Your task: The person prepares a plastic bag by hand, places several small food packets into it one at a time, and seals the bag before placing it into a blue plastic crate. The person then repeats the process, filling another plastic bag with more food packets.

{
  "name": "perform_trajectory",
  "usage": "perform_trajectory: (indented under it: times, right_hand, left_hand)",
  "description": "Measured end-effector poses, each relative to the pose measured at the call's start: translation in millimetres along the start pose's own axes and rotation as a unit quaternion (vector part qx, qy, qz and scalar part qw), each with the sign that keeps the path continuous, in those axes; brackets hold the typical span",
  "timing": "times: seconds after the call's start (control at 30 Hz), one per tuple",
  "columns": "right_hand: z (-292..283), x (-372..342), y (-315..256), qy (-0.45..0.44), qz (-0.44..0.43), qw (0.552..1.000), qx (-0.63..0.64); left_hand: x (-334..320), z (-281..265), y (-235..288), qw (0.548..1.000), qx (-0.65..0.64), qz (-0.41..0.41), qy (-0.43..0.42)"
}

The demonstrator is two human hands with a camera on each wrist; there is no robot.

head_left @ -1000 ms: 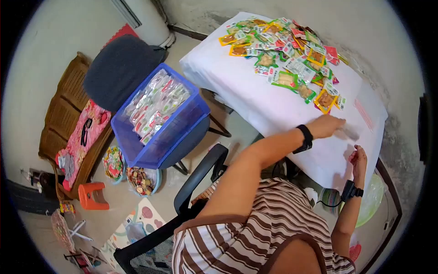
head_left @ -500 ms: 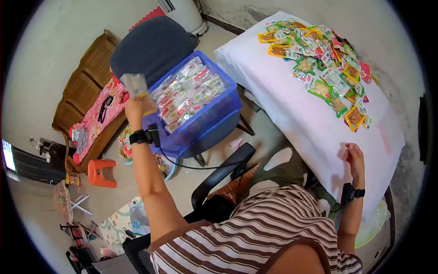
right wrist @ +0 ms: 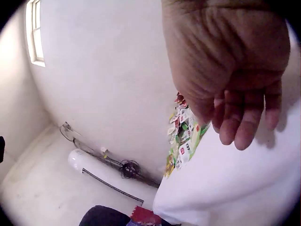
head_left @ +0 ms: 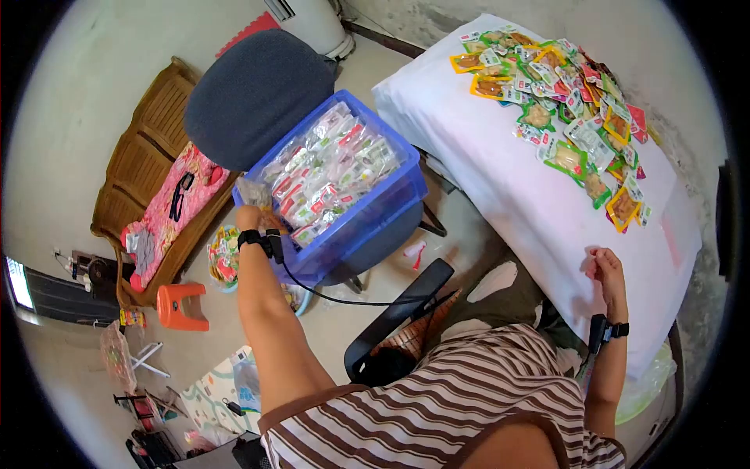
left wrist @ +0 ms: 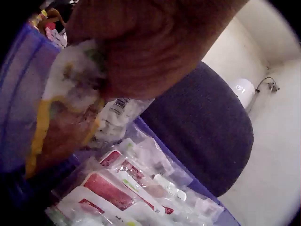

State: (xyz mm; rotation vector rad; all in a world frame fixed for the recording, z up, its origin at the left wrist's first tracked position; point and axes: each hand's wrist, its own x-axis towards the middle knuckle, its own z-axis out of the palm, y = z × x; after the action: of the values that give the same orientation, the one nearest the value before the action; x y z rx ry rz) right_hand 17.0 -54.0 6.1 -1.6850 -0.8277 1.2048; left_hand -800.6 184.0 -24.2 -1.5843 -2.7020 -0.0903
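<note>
My left hand (head_left: pixel 248 217) is over the near left corner of a blue plastic crate (head_left: pixel 344 234). It grips a clear bag of snack packets (head_left: pixel 254 190); in the left wrist view a yellow-edged packet (left wrist: pixel 66 113) and a white packet with a barcode (left wrist: pixel 117 115) show below the fingers. Inside the crate lie rows of clear bags with red and white packets (head_left: pixel 332 176). My right hand (head_left: pixel 608 273), fingers loosely bent and holding nothing, is at the near side of the white-covered table (head_left: pixel 500 180). In the right wrist view its palm (right wrist: pixel 225 52) faces the camera.
A heap of colourful snack packets (head_left: pixel 574 102) covers the far part of the table. The crate stands on a dark chair (head_left: pixel 258 98). Left of it are a wooden bench (head_left: pixel 133 187), an orange stool (head_left: pixel 181 306) and a basin of packets (head_left: pixel 224 254). A chair armrest (head_left: pixel 398 316) lies between crate and table.
My left hand has swung from the table to the crate with the bag, then lowered closer to the crate's corner. My right hand has stayed near the table edge. The head view has shifted left.
</note>
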Motion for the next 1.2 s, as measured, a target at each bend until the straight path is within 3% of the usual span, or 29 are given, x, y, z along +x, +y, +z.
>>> perform_trajectory:
  times: [0.07,0.13,0.27,0.33,0.43,0.57,0.7,0.77,0.83,0.87,0.9,0.93,0.97,1.0,1.07,1.2]
  right_hand:
    - [2,-1,2,0.014,0.002,1.000,0.004]
    - [3,-1,4,-0.009,-0.001,0.999,0.034]
    - [6,-1,5,-0.005,0.005,0.999,0.034]
    - [8,-1,6,0.001,0.007,0.999,0.035]
    - [7,2,15,0.018,0.012,0.999,0.039]
    - [6,4,16,0.007,0.008,0.999,0.031]
    - [4,5,20,-0.004,0.000,0.998,0.062]
    - [4,3,19,-0.008,-0.009,0.997,0.072]
    - [3,2,23,0.011,0.008,0.998,0.068]
    - [0,3,29,-0.007,-0.007,0.999,0.053]
    - [-10,4,36,-0.009,-0.021,0.999,0.039]
    - [-5,-4,24,0.001,-0.015,0.999,0.041]
    - [-7,-9,20,0.016,-0.006,1.000,0.008]
    - [-10,-14,26,-0.001,-0.026,0.998,0.052]
    - [-17,-16,42,0.012,-0.046,0.996,0.077]
    - [-48,-45,30,0.109,-0.084,0.990,-0.004]
  left_hand:
    - [17,22,-13,1.000,-0.004,0.012,-0.028]
    - [17,33,-19,0.959,0.199,0.195,0.060]
    - [11,29,3,0.948,0.259,0.184,0.023]
    - [2,22,19,0.913,0.320,0.215,-0.132]
    - [4,50,11,0.918,0.307,0.239,-0.076]
    - [-11,26,25,0.931,0.240,0.261,-0.089]
    - [33,73,-8,0.911,0.248,0.318,-0.091]
    - [67,110,-24,0.890,0.302,0.279,-0.196]
    - [16,45,9,0.992,0.094,0.068,-0.054]
    - [-16,4,33,0.998,-0.036,-0.006,0.045]
    - [-16,-10,30,0.997,-0.059,0.040,-0.002]
    - [0,10,9,0.983,0.014,0.175,0.055]
    - [28,24,-14,0.974,0.132,0.143,-0.120]
    - [26,12,1,0.965,0.156,0.165,-0.130]
    - [18,-16,43,0.974,0.121,0.179,-0.062]
    - [-54,-121,159,0.977,0.093,0.180,0.065]
